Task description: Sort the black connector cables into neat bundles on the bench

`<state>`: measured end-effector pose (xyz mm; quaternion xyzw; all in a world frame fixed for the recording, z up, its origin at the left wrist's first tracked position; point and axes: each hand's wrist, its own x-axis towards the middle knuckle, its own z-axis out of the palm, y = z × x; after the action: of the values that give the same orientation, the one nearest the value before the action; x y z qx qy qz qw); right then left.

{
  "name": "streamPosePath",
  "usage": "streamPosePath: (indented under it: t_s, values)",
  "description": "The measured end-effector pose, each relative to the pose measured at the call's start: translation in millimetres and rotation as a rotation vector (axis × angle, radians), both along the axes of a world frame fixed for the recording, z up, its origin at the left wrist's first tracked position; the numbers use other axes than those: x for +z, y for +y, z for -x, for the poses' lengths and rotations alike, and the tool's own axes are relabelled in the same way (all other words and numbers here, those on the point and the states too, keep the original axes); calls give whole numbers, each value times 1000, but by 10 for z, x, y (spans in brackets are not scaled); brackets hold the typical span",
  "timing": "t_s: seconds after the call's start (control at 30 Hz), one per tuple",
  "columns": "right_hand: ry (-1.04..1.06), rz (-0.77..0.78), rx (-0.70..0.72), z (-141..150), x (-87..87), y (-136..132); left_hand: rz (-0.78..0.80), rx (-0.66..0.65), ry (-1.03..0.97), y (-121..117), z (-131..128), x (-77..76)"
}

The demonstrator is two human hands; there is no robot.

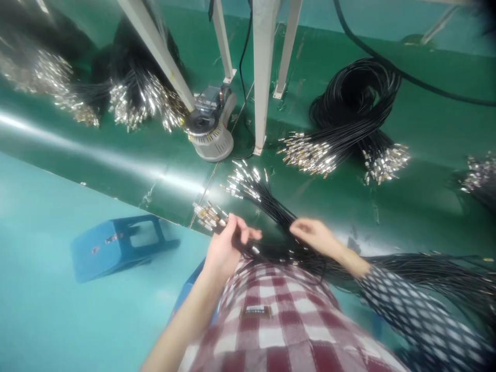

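My left hand (227,245) is closed around a bundle of thin black cables, whose silvery connector ends (209,215) stick out past the thumb. My right hand (315,236) pinches at the side of a second black cable bundle (273,206); how many cables are between the fingers cannot be made out. That bundle lies on the green worktop (170,191), its metal tips fanned out toward the back left. Between and below the hands, more black cable runs close to my checked apron (287,320), partly hidden by the hands.
Behind the hands stand a grey tape-dispenser-like device (213,139) and a white post (263,77). Coiled cables (356,103) lie back right, more connector-tipped bundles (135,98) back left. Long cables (434,271) stretch to the right. A blue stool (101,248) is on the floor, left.
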<state>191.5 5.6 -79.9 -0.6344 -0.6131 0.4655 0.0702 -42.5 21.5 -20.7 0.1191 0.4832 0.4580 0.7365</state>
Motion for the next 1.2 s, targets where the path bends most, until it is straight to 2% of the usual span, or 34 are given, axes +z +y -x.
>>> streamPosePath:
  t_s: [0.07,0.13,0.23,0.43,0.6,0.67,0.83,1.0,1.13,1.2]
  values:
    - [-138,-70,-90,101,-255,285,11,29,-32,-6,10,-20]
    - [-203,-114,-111,202,-431,472,29,49,-55,-18,20,-41]
    - [-217,-178,-86,251,-472,529,65,54,-81,-31,45,-71]
    - [-125,-316,-87,75,-173,251,117,34,-95,6,55,-98]
    - [74,-499,-181,36,-7,-27,68,-2,-48,33,6,-74]
    - [153,-524,-215,26,70,-151,43,12,-7,38,-14,-65]
    - [237,-537,-195,-14,252,-514,-1,27,54,65,-74,-30]
    - [286,-492,-76,-39,335,-790,-70,33,64,77,-141,-13]
    - [311,-308,110,33,467,-691,-101,18,82,23,-186,12]
    - [343,-295,122,152,560,-544,-116,8,104,-13,-210,47]
